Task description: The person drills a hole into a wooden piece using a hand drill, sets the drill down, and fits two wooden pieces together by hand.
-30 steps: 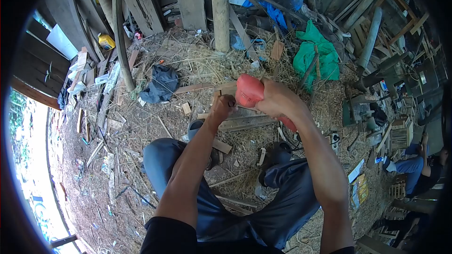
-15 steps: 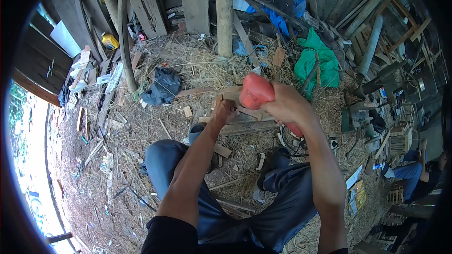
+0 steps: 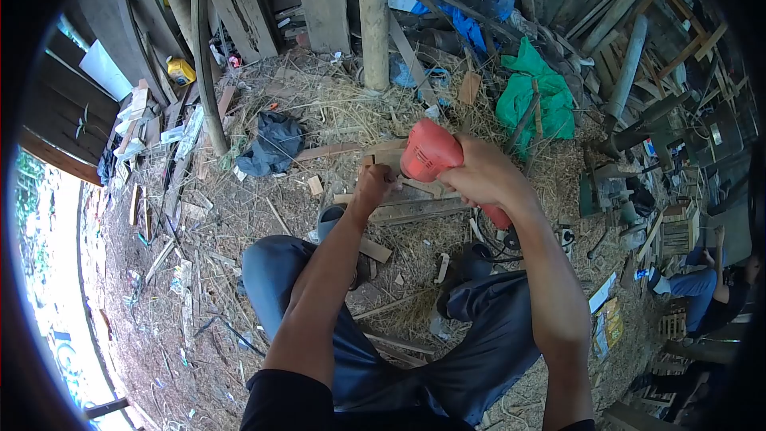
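Observation:
A red power tool is held in my right hand, its body tilted over the wooden boards and its red handle end showing below my palm. Just left of the tool, my left hand is closed on a small piece of wood that pokes up past the fingers. Under both hands lie wooden boards on the ground. The tool's tip is hidden between my left hand and the red body. A black cable curls below the handle.
A dark cloth lies to the left, a green plastic sheet to the upper right. A bamboo post stands ahead. Wood scraps and straw litter the ground. Another person sits at the far right.
Over the last second the tool has tilted slightly and my right hand has shifted a little right. My left hand keeps its closed hold. The view has moved slightly and come back.

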The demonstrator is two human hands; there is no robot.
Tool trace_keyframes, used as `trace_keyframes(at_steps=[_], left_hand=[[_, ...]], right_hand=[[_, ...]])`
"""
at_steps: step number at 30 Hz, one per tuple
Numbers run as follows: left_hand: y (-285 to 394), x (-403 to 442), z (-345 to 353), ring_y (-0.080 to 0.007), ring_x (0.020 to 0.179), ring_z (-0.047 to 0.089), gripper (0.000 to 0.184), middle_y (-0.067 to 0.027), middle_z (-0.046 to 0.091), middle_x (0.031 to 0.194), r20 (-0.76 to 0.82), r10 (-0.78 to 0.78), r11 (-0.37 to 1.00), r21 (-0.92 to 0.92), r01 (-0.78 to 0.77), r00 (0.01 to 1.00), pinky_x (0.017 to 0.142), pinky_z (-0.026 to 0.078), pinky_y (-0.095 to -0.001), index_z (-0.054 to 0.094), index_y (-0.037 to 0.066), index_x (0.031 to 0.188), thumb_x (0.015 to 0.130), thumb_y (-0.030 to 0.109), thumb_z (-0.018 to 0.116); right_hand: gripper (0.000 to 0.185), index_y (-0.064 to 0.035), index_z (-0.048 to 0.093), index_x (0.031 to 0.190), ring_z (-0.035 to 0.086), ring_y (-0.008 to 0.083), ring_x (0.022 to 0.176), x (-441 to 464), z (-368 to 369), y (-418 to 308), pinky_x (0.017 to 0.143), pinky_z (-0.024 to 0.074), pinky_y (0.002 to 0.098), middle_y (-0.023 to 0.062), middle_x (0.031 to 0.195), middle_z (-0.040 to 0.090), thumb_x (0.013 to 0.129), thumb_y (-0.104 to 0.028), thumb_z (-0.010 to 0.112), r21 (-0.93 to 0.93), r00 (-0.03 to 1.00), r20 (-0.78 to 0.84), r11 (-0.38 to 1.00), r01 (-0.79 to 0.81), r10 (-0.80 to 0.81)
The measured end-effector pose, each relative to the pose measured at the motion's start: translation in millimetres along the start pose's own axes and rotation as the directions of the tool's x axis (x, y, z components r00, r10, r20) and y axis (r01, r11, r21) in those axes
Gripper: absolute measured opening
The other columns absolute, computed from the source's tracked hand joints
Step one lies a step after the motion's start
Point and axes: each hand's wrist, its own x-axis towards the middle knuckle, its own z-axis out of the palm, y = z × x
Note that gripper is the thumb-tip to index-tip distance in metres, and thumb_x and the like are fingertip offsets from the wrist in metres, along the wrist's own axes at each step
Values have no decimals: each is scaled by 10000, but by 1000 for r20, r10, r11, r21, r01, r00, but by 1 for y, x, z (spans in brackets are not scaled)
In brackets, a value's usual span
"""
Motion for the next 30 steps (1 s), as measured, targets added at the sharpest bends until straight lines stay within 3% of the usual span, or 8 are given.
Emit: trace_keyframes(at_steps=[2, 17, 20, 23, 30], left_hand=[[4, -2, -3, -327, 732, 676, 237, -176, 675, 765, -13, 68, 998, 1, -68, 998, 652, 517, -382, 664, -22, 802, 664, 87, 822], [11, -2, -4, -332, 772, 687, 178, -169, 687, 786, 1, -16, 998, 66, 16, 1000, 672, 535, -387, 682, 5, 807, 687, 82, 788], [3, -1, -2, -326, 775, 690, 188, -168, 690, 784, -19, 66, 994, 90, -65, 998, 671, 537, -384, 683, 7, 806, 683, 91, 798], [10, -2, -2, -326, 776, 693, 178, -167, 691, 785, -16, -9, 997, 74, 10, 1000, 665, 538, -378, 682, 7, 808, 683, 71, 793], [-1, -2, 2, -343, 769, 689, 209, -185, 683, 779, -42, 60, 996, 66, -58, 997, 655, 536, -374, 669, -10, 805, 670, 69, 808]], right_hand=[[431, 38, 553, 1124, 645, 180, 560, 1, 0, -5, 500, 521, 329, 118, 769, 670, 746, -134, 667, 9, 1000, 14, 1000, -3, 3], [384, 45, 557, 1077, 652, 180, 559, 9, 4, -3, 478, 527, 319, 118, 774, 676, 755, -127, 675, 7, 1000, 22, 1000, -5, 5], [384, 43, 553, 1078, 651, 180, 557, 7, 2, -8, 478, 527, 320, 117, 774, 675, 756, -127, 674, 4, 997, 58, 999, -51, 51], [380, 44, 553, 1079, 650, 177, 555, 7, 2, -7, 478, 527, 318, 114, 766, 672, 758, -123, 669, 7, 998, 46, 999, -39, 39], [381, 46, 554, 1089, 647, 178, 537, 9, 3, -4, 473, 522, 322, 111, 753, 667, 762, -118, 664, 5, 1000, 23, 1000, 8, -9]])
